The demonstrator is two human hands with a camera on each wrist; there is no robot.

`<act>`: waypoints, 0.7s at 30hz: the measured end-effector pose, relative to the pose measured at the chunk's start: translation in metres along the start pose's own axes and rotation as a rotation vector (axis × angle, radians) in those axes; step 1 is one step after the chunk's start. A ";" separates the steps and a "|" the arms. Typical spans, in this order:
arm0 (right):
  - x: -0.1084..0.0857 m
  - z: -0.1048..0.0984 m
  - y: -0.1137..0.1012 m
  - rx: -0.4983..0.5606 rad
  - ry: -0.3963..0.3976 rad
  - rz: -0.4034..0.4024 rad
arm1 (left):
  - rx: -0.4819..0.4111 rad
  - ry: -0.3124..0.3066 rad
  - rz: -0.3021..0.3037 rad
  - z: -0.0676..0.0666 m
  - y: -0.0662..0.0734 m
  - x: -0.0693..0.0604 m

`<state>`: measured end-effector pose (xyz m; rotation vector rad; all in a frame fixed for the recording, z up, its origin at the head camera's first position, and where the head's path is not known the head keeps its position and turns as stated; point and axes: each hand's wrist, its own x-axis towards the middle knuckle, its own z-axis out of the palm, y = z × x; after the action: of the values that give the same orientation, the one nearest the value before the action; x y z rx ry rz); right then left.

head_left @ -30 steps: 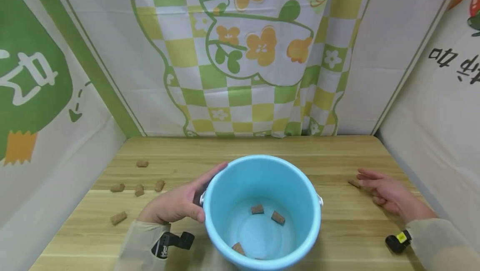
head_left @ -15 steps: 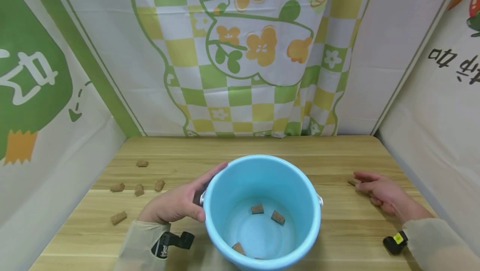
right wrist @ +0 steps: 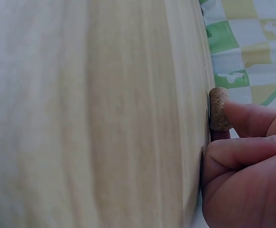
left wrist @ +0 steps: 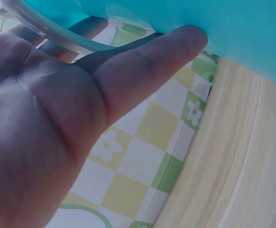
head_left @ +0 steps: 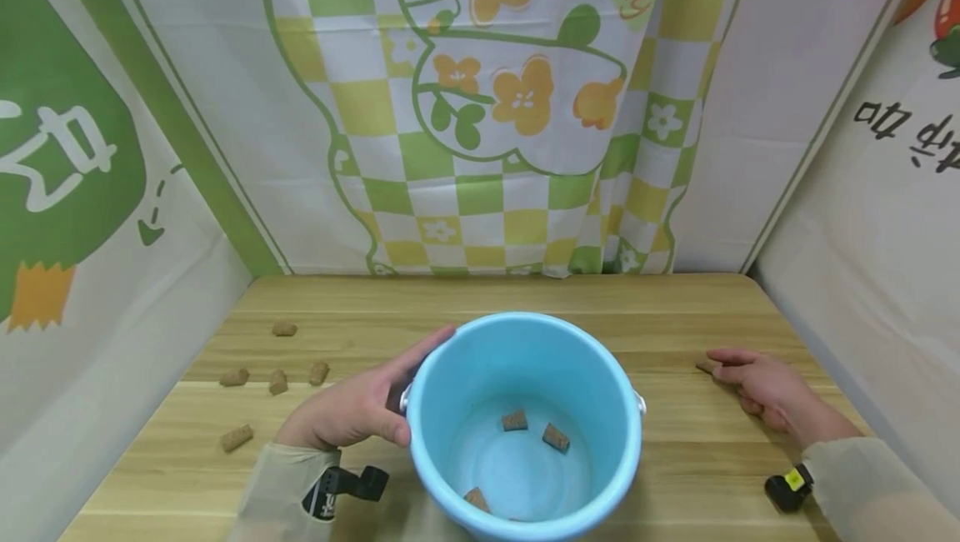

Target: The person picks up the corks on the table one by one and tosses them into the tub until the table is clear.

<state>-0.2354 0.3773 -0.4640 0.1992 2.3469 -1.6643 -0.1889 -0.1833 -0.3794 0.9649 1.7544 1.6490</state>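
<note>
Behind the back edge of the worktop (head_left: 697, 484), a curtain (head_left: 465, 225) checked in green, yellow and white. About midway between the worktop's left and right edges, an upright light-blue bucket (head_left: 517, 358), in the same place as a second ago. Against its left side, the left hand (head_left: 352, 404), thumb and fingers spread wide on the outside wall, likewise unmoved. Between bucket and right edge, the right hand (head_left: 776, 396), a little further left than a second ago, narrow now and pinching a cork (right wrist: 219, 109), with more of it covered; lifted or resting, cannot tell. Toward the left edge, five loose corks (head_left: 278, 382), lying as before. Inside the bucket, three more corks (head_left: 556, 437), also unchanged, the nearest partly hidden by the rim.
</note>
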 end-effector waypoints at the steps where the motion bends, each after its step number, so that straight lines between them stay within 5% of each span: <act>1: 0.000 0.000 0.000 0.003 -0.001 0.003 | -0.003 -0.001 0.000 0.000 0.000 0.000; 12: -0.001 -0.001 0.000 0.091 0.003 0.023 | 0.018 -0.007 0.021 -0.001 0.000 0.001; 21: 0.001 -0.004 0.000 0.446 -0.085 0.034 | 0.017 -0.003 0.019 0.000 0.000 0.000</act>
<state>-0.2371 0.3810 -0.4633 0.2429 1.8730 -2.1115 -0.1889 -0.1832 -0.3793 0.9946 1.7652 1.6463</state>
